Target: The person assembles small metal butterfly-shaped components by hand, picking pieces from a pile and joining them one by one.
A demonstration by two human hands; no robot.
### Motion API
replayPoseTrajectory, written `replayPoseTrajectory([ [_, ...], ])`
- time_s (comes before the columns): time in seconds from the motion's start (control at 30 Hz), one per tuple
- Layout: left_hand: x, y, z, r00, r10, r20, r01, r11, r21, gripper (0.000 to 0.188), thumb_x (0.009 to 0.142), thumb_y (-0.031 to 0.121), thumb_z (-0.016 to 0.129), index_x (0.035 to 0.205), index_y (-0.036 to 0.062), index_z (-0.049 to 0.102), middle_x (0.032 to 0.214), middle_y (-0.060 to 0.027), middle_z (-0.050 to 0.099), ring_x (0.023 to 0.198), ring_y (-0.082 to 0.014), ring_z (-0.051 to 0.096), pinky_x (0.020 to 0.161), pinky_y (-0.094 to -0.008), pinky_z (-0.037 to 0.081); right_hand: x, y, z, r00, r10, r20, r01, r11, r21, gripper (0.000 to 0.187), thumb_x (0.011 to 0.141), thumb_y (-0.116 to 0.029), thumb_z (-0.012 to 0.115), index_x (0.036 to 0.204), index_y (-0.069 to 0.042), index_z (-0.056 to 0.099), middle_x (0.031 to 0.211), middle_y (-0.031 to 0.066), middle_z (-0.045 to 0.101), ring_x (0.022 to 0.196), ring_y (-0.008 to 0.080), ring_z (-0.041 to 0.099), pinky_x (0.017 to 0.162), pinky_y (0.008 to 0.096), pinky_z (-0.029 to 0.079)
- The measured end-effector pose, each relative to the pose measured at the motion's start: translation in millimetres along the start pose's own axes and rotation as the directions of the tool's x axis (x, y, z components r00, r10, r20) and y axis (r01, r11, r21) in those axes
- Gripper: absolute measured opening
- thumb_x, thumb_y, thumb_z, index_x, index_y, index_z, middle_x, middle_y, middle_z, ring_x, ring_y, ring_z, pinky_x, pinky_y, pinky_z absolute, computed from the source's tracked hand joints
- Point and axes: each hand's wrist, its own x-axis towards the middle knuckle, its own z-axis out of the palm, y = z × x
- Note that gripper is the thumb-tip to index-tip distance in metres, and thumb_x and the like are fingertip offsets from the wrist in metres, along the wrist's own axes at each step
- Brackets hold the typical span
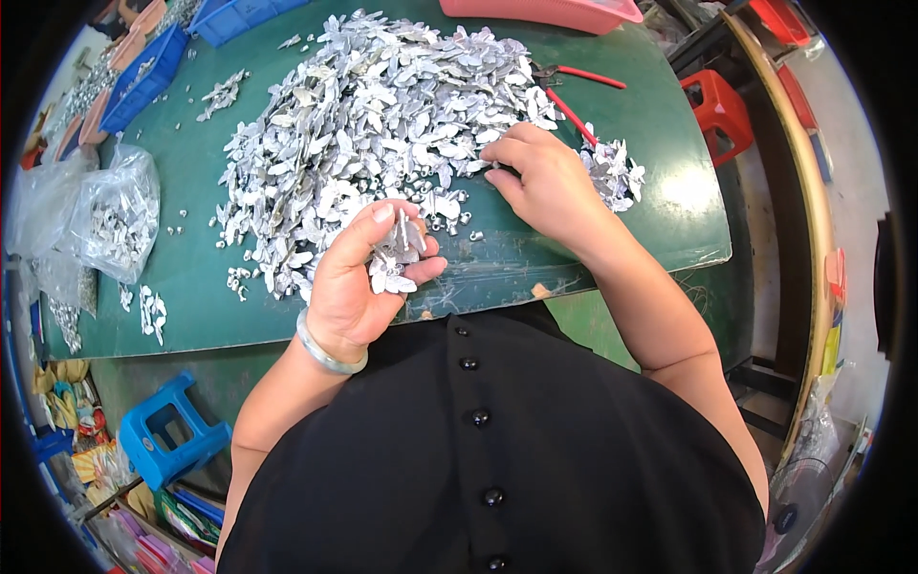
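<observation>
A broad heap of small silver-grey metal castings, flat and leaf- or wing-shaped, covers the middle of the green table. My left hand, with a pale bangle at the wrist, is cupped palm up at the near edge of the heap. Several castings lie in its curled fingers. My right hand reaches to the right edge of the heap, thumb and forefinger close together at the castings; whether a piece is between them is hidden. Beyond it lie red-handled pliers, next to a smaller pile of castings.
Clear plastic bags with castings sit on the table at left. Blue baskets and a pink basket stand along the far side. A blue stool is below left, a red stool at right.
</observation>
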Motion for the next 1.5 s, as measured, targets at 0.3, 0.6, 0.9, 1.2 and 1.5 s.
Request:
replayPoseTrajectory([
  [0.3,0,5,-3,0.993,-0.033,0.113,0.040,0.997,-0.065,0.020,0.080,0.006,0.050,0.100,0.0036,0.052,0.091,-0.0122,0.056,0.076,-0.0208,0.058,0.059,-0.0285,0.049,7,6,3,0.982,-0.185,0.049,0.191,0.967,-0.172,0.007,0.065,-0.007,0.053,0.070,-0.005,0.057,0.071,0.0081,0.048,0.074,0.0257,0.051,0.065,0.0357,0.042],
  [0.6,-1,2,7,1.000,-0.009,-0.005,0.009,0.999,-0.053,0.020,0.082,0.009,0.048,0.101,0.0020,0.052,0.082,-0.0081,0.052,0.068,-0.0166,0.051,0.050,-0.0224,0.041,8,6,2,0.965,-0.254,0.072,0.263,0.936,-0.233,0.009,0.067,-0.007,0.052,0.075,-0.007,0.057,0.071,0.0060,0.048,0.073,0.0235,0.051,0.062,0.0344,0.042],
  [0.9,-1,5,17,0.996,-0.090,-0.021,0.093,0.960,0.265,0.014,0.084,0.018,0.052,0.089,0.0055,0.054,0.065,0.0013,0.044,0.053,-0.0064,0.036,0.042,-0.0172,0.027,-10,-19,-6,0.898,-0.379,-0.224,0.392,0.920,0.012,0.023,0.063,-0.002,0.058,0.085,-0.006,0.061,0.079,0.0069,0.057,0.065,0.0233,0.055,0.057,0.0318,0.044],
  [1.2,-2,-7,12,0.991,0.103,-0.086,-0.066,0.933,0.355,0.006,0.080,0.006,0.057,0.085,0.0067,0.055,0.068,0.0019,0.051,0.054,-0.0050,0.041,0.043,-0.0165,0.029,-24,-38,-5,0.976,-0.077,-0.205,0.165,0.872,0.461,0.018,0.073,0.006,0.059,0.089,-0.001,0.060,0.081,0.0075,0.060,0.069,0.0155,0.058,0.061,0.0235,0.046],
  [1.5,-2,-10,9,0.981,0.179,-0.078,-0.136,0.913,0.384,0.008,0.079,0.002,0.058,0.087,0.0024,0.056,0.067,-0.0005,0.052,0.051,-0.0043,0.042,0.042,-0.0167,0.029,-26,-40,-8,0.918,0.314,0.244,-0.359,0.388,0.849,0.017,0.079,-0.003,0.057,0.095,0.002,0.058,0.080,0.0023,0.060,0.070,0.0059,0.055,0.061,0.0189,0.045],
])
